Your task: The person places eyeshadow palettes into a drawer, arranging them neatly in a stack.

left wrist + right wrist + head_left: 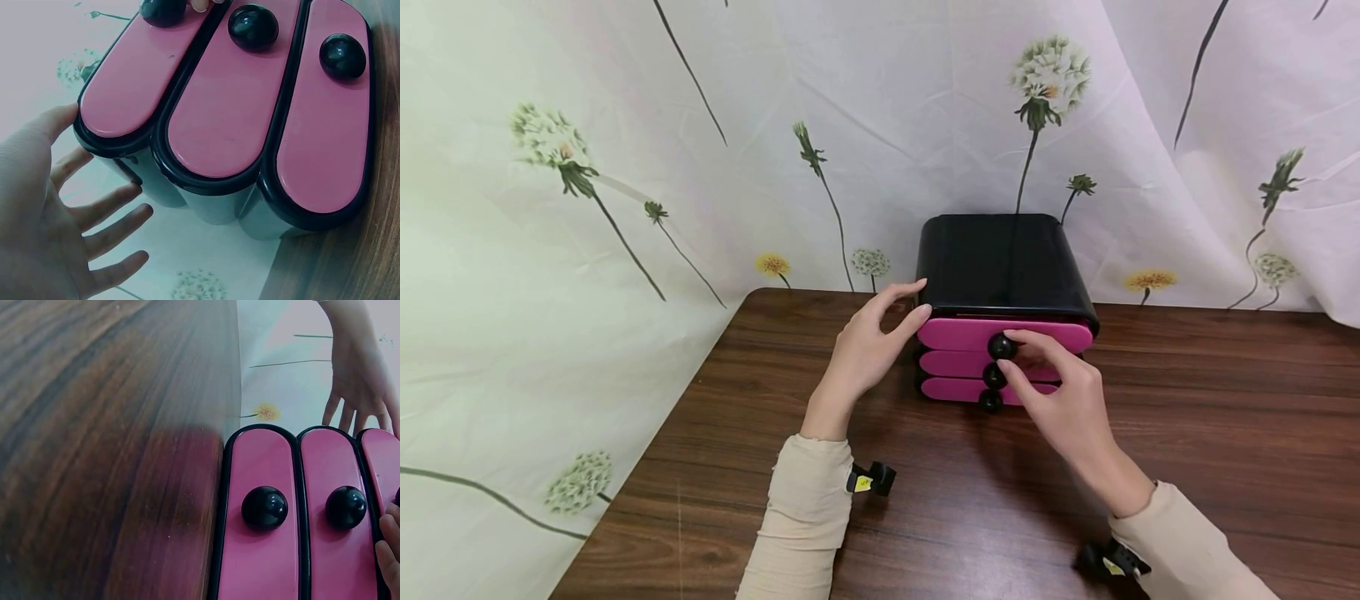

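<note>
A small black organizer [1000,258] with three stacked pink drawers stands on the table, and each drawer front carries a round black knob. My right hand [1067,396] pinches the top drawer's knob [1002,346] between thumb and index finger. At the upper left corner of the organizer is my left hand [868,342], its thumb and index fingertips right at the black edge. The left wrist view shows this hand [56,200] with its fingers spread beside the rounded drawer ends. The middle knob [345,507] and bottom knob [264,508] show plainly in the right wrist view.
The brown wood-grain table [737,500] has its left edge running diagonally. A white cloth [700,167] printed with dandelions hangs behind the organizer and along the left side. Both wrists wear small black camera mounts below beige sleeves [805,508].
</note>
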The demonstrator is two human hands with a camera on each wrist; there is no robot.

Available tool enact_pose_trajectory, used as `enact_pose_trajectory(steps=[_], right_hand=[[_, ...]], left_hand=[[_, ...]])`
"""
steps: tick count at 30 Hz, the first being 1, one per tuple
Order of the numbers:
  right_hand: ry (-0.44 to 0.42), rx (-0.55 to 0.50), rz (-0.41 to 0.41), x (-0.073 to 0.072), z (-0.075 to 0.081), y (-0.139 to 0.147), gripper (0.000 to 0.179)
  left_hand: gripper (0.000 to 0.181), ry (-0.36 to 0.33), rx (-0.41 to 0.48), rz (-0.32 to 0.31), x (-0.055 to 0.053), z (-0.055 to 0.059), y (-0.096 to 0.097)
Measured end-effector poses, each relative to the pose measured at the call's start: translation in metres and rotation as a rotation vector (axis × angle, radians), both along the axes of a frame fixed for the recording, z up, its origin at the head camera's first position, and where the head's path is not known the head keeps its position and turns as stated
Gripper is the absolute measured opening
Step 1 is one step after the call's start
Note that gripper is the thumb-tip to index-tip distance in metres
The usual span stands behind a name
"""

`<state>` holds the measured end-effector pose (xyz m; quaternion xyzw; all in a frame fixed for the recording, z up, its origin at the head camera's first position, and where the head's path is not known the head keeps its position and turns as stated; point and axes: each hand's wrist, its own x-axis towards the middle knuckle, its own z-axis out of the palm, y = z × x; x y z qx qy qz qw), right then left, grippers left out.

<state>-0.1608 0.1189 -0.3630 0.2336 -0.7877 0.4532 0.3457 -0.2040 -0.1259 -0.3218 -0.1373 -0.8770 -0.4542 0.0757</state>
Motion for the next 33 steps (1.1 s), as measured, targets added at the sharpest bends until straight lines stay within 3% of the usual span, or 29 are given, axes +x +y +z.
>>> enact_pose_trajectory(steps=[21,28,33], right_hand=[[-0.009,0.020,0.012,-0.006,0.000,0.002,0.041],[-0.015,0.054,0.037,0.002,0.005,0.008,0.048],[0.007,0.080,0.018,0.010,0.009,0.023,0.050]], left_hand=[[0.048,0.008,-0.011,-0.007,0.000,-0.001,0.000],[0.050,0.031,-0.077,0.011,0.000,0.001,-0.005],[0.049,0.100,-0.143,0.016,-0.002,0.000,-0.012]])
